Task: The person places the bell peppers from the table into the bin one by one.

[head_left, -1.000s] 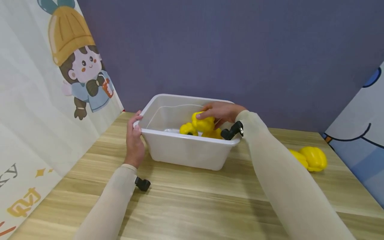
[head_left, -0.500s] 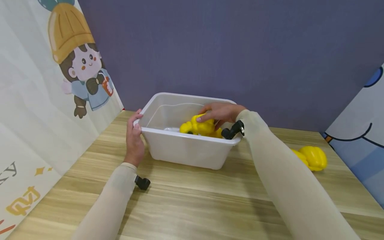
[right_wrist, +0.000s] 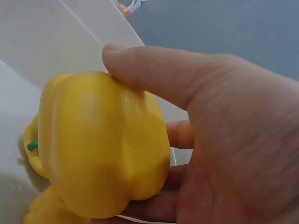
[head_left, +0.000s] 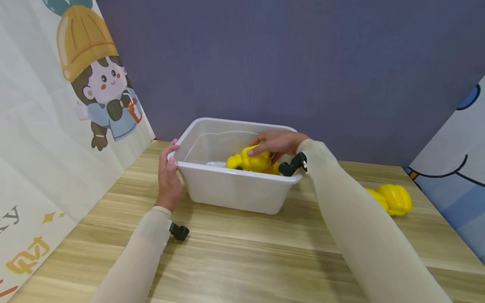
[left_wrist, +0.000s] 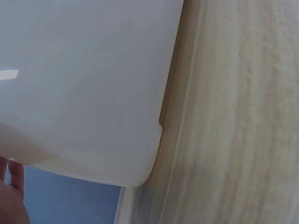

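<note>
A white plastic bin [head_left: 235, 189] stands on the wooden table, with yellow bell peppers inside. The left hand [head_left: 169, 179] grips the bin's left rim, thumb on the near side; its fingers show at the lower left in the left wrist view, beside the bin's wall [left_wrist: 88, 88]. Inside the bin, the right hand [head_left: 280, 142] holds a yellow pepper [head_left: 257, 160], thumb on top and fingers curled behind it. In the right wrist view this pepper [right_wrist: 103, 144] partly hides a pepper with a green stem [right_wrist: 33, 156] and another yellow pepper [right_wrist: 53, 210].
Yellow peppers [head_left: 395, 200] lie on the table [head_left: 242, 261] to the right, partly hidden by the right sleeve. A dark blue-grey panel [head_left: 265, 63] rises behind the bin. Printed white sheets [head_left: 34, 105] hang on the left and right.
The right hand has lowered the pepper slightly, so it now sits against the others in the bin. The left hand stays on the rim.
</note>
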